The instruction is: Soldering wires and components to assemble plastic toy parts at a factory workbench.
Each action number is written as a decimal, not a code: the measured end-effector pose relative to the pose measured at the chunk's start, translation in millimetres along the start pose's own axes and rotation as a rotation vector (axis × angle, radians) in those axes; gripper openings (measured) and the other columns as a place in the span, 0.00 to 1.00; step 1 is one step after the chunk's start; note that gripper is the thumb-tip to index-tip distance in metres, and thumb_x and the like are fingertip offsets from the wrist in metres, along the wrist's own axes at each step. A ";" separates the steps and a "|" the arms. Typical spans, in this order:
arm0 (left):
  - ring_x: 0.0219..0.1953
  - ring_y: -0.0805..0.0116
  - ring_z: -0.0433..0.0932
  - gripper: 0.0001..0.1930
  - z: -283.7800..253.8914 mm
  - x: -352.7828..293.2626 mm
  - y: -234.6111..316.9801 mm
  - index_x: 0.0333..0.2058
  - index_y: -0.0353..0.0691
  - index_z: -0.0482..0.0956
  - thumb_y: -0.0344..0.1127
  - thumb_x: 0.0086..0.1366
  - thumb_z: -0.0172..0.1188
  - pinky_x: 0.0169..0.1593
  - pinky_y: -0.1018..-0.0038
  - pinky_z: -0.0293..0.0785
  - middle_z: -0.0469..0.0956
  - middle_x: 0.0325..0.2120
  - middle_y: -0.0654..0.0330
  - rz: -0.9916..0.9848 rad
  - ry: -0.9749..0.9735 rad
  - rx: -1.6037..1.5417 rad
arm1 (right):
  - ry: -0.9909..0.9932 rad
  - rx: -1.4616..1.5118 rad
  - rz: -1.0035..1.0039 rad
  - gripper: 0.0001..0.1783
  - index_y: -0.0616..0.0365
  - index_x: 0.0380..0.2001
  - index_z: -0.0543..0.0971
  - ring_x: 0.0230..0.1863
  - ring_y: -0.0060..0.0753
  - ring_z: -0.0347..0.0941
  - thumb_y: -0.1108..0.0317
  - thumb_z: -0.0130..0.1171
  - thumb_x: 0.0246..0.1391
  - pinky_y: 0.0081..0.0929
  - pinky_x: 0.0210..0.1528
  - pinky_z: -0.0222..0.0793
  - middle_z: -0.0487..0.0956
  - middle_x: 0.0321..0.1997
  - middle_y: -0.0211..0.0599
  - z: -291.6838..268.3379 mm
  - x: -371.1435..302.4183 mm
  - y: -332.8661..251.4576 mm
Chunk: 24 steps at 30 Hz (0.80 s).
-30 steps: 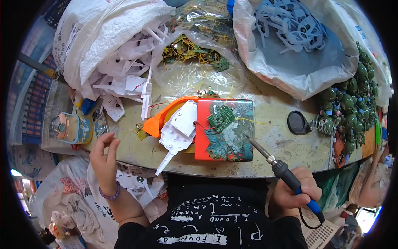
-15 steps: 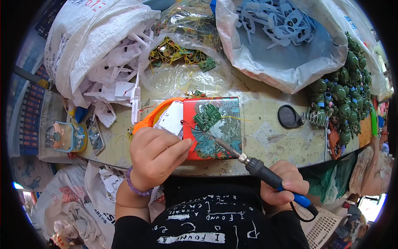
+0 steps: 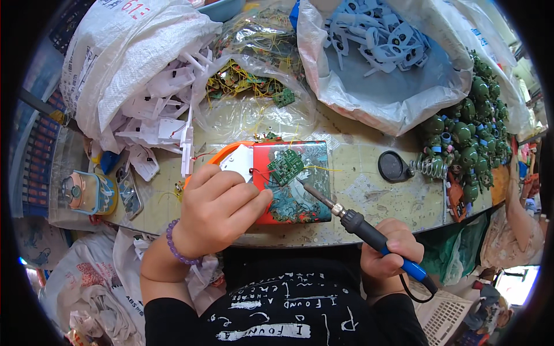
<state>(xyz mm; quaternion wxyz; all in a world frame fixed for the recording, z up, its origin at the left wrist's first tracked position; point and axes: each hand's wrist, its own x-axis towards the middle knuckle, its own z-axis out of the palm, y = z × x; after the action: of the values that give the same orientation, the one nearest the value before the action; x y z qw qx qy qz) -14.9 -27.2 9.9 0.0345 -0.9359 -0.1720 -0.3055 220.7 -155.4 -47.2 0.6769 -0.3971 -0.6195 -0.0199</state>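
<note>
A green circuit board (image 3: 286, 166) with thin red and yellow wires lies on a red box with a teal patterned top (image 3: 314, 202). Beside the box's left edge, my left hand (image 3: 222, 213) is closed, fingers curled and pinched; what they hold, if anything, is hidden. My right hand (image 3: 392, 248) grips the blue and black handle of a soldering iron (image 3: 360, 228). The iron's tip is just below the board's lower right edge, seemingly apart from it. A white plastic housing (image 3: 238, 162), partly covered by my left hand, rests over an orange curved object (image 3: 222, 154).
Behind the box sits a clear bag of wired circuit boards (image 3: 248, 86). White sacks hold white housings (image 3: 158, 130) and translucent plastic parts (image 3: 378, 34). At right are a black round dish (image 3: 394, 166), a coil spring (image 3: 430, 168) and green round parts (image 3: 467, 150). A bottle (image 3: 92, 193) stands left.
My left hand has shifted and its fingers are curled more; the wire seen at its fingertips no longer shows. The iron's tip has moved slightly right, away from the wires.
</note>
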 end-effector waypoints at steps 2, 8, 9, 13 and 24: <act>0.29 0.69 0.72 0.15 -1.8 4.9 -3.9 0.32 0.44 0.82 0.31 0.40 0.70 0.35 0.68 0.64 0.75 0.24 0.70 0.035 -0.013 0.009 | -0.007 0.008 -0.009 0.19 0.55 0.34 0.63 0.16 0.23 0.62 0.49 0.48 0.63 0.22 0.19 0.61 0.65 0.19 0.28 -0.2 0.8 -1.7; 0.28 0.68 0.73 0.13 -3.3 1.4 -6.3 0.29 0.44 0.81 0.32 0.41 0.69 0.36 0.68 0.66 0.74 0.22 0.68 0.011 -0.028 -0.055 | -0.007 -0.038 -0.022 0.18 0.56 0.34 0.64 0.16 0.23 0.62 0.50 0.49 0.63 0.21 0.20 0.61 0.65 0.18 0.29 4.4 2.5 -7.9; 0.28 0.68 0.73 0.12 -2.3 -1.0 -4.2 0.29 0.44 0.81 0.31 0.42 0.69 0.36 0.68 0.66 0.74 0.22 0.68 -0.022 -0.036 -0.088 | 0.002 -0.060 -0.013 0.18 0.56 0.34 0.64 0.16 0.23 0.62 0.51 0.49 0.63 0.21 0.21 0.60 0.65 0.18 0.29 4.1 1.4 -8.8; 0.28 0.67 0.73 0.10 -6.2 -11.0 10.7 0.28 0.44 0.81 0.31 0.44 0.70 0.36 0.68 0.65 0.74 0.22 0.67 -0.139 -0.001 -0.201 | -0.015 -0.059 -0.017 0.18 0.56 0.34 0.64 0.15 0.22 0.61 0.51 0.48 0.64 0.20 0.20 0.59 0.64 0.18 0.29 -1.1 -0.8 -7.0; 0.29 0.70 0.73 0.09 2.2 -1.0 -22.4 0.29 0.44 0.80 0.32 0.46 0.66 0.37 0.69 0.65 0.73 0.23 0.69 0.103 0.012 -0.057 | 0.036 0.097 -0.004 0.16 0.61 0.36 0.72 0.15 0.28 0.69 0.58 0.60 0.57 0.22 0.19 0.63 0.72 0.16 0.32 1.3 4.6 -6.7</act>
<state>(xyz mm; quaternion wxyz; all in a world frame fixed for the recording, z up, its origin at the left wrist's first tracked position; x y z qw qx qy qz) -22.1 -6.1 6.7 0.0247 -0.9423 -0.1145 -0.3135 217.3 -157.1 -40.0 0.7063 -0.3624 -0.6081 0.0015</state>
